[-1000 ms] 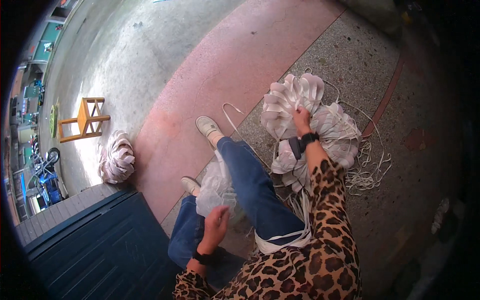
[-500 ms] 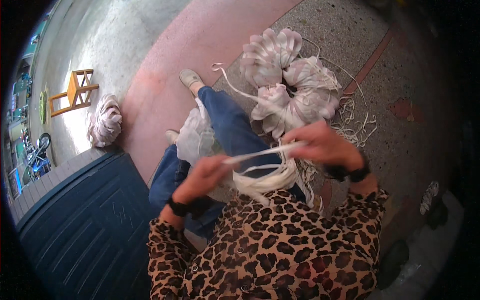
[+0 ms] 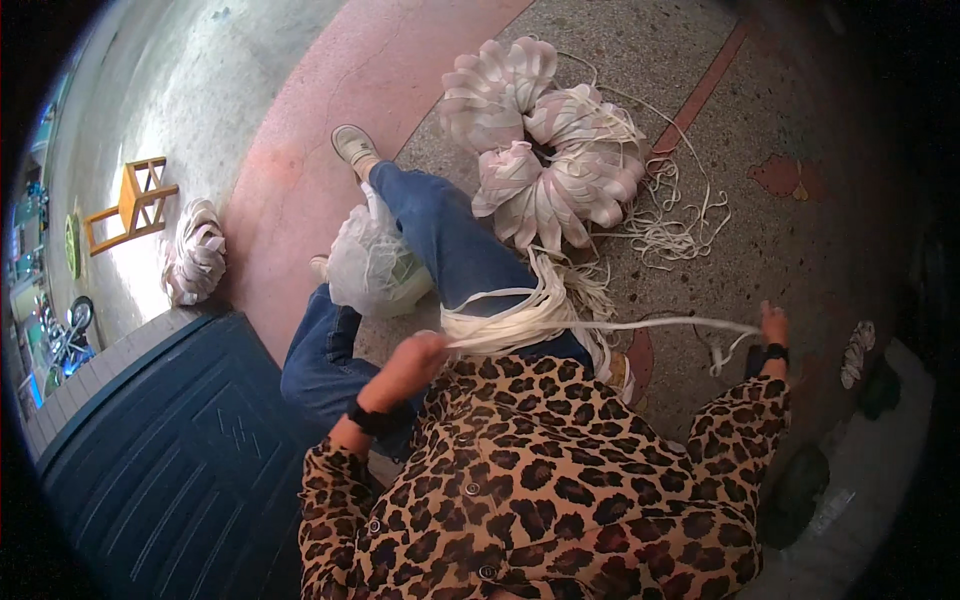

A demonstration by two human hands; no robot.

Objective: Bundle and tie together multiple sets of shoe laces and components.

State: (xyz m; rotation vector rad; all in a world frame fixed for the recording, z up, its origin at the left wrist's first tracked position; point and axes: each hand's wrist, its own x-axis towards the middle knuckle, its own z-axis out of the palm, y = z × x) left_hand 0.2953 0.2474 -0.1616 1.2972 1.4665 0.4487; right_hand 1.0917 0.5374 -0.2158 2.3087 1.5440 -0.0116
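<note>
A white cord stretches nearly straight across my lap. My left hand is closed on it beside my thigh, and my right hand holds its other part far out to the right, a short end hanging below. Under the cord, a loose bundle of white cords lies over my thigh, with strands hanging down past the knee. Beyond my leg, large bundles of looped white and pinkish strips rest in a ring on the floor. A tangle of thin cord trails beside them.
A whitish plastic bag sits between my legs. On the left are a dark blue panelled surface, another strip bundle and a small wooden stool on its side. A small pale bundle lies at far right.
My right hand has swung far out to the right, drawing the cord long across my lap. The left hand has stayed near the thigh, slightly lower.
</note>
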